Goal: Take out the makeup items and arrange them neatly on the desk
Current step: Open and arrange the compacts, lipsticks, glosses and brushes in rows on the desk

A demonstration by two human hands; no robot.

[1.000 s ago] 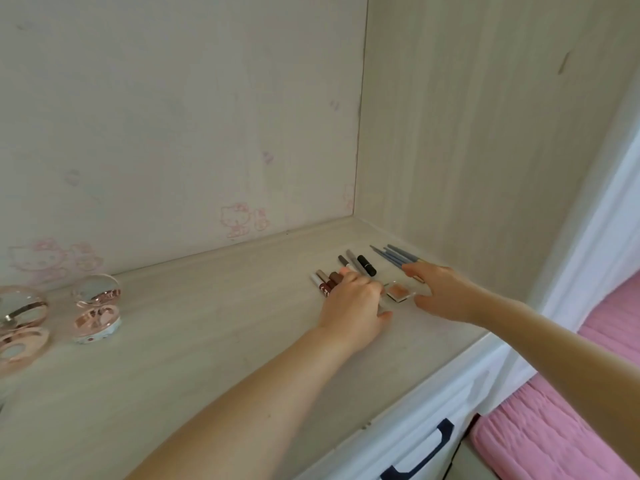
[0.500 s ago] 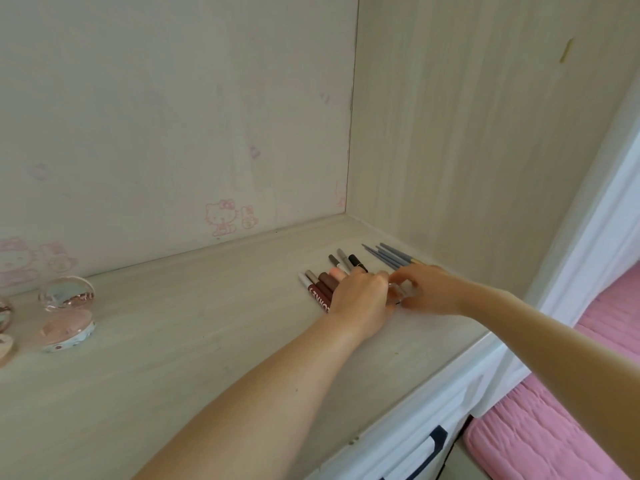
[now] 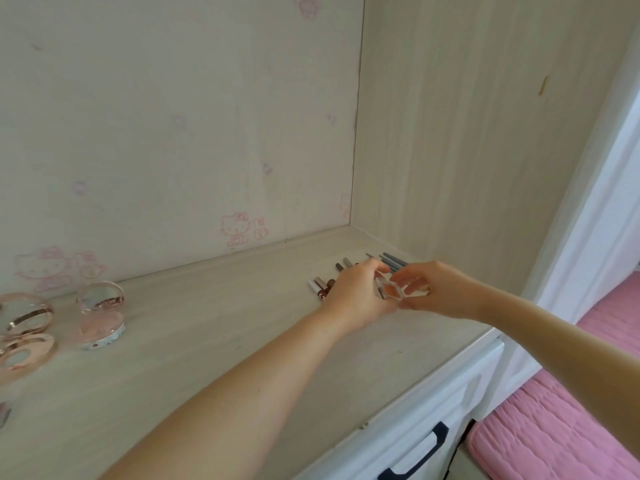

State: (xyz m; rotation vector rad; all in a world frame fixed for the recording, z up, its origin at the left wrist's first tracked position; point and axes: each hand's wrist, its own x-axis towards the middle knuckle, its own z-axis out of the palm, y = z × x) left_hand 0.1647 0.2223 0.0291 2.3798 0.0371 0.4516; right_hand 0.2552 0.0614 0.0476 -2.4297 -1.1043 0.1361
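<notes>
A small clear square case of peach-coloured powder point(image 3: 392, 290) is lifted just above the pale wooden desk point(image 3: 214, 341), near its right end. My left hand point(image 3: 356, 296) grips the case from the left and my right hand point(image 3: 436, 289) pinches its right side. Behind my hands lies a row of makeup items: lip gloss tubes point(image 3: 320, 289), grey and black pencils point(image 3: 343, 265) and blue-grey brushes point(image 3: 391, 261), partly hidden by my fingers.
Two open round compacts with rose-gold rims stand at the desk's left: one point(image 3: 100, 315) further in, one point(image 3: 24, 330) at the frame's edge. A wall panel closes the desk on the right. A white drawer with a dark handle point(image 3: 415, 459) sits below; pink bedding point(image 3: 554, 420) lies right.
The powder case lay flat on the desk between my hands one second ago. Both hands closed in on it and now hold it raised and tilted. The camera turned slightly left.
</notes>
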